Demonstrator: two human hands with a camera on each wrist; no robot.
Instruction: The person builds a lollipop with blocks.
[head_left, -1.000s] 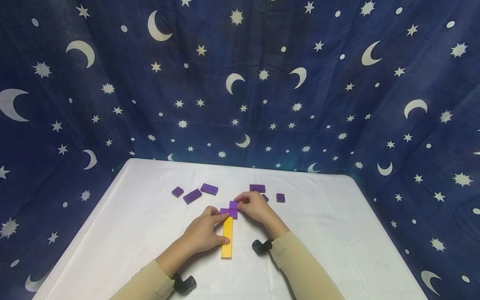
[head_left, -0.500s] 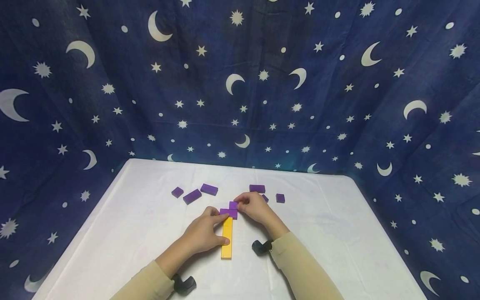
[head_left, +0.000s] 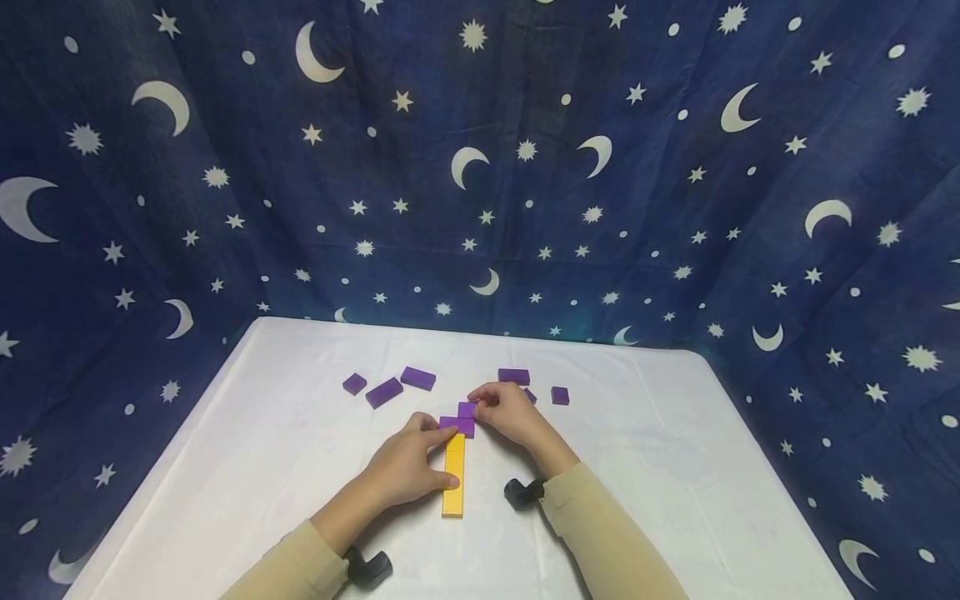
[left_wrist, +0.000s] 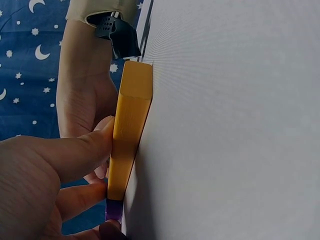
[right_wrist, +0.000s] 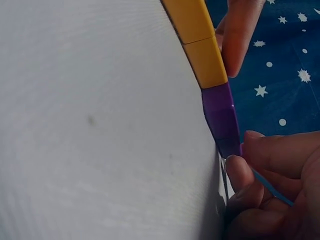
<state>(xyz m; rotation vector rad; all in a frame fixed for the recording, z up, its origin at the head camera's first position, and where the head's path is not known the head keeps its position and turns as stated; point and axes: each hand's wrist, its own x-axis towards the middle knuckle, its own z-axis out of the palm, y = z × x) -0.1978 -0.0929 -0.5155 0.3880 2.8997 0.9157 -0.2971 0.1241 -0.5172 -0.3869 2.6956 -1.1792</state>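
Observation:
A yellow strip [head_left: 453, 504] of two blocks lies end to end on the table, a seam showing across it. At its far end, a purple rectangular block [head_left: 468, 432] sits crosswise. My left hand [head_left: 405, 467] rests from the left, thumb on the yellow strip and index fingertip on the purple rectangular block; another finger bends by that block's left end. A small purple block [head_left: 465, 409] touches the far edge of the rectangular one, toward its right. The thumb and finger of my right hand [head_left: 512, 414] pinch the small block at its right side.
Behind the left hand lie a small purple block [head_left: 355, 383] and two longer purple blocks [head_left: 385, 392]. Beyond the right hand are a long purple block [head_left: 513, 376], a partly hidden one [head_left: 531, 396] and a small one [head_left: 560, 396]. A starry curtain [head_left: 480, 208] borders the white table [head_left: 637, 500].

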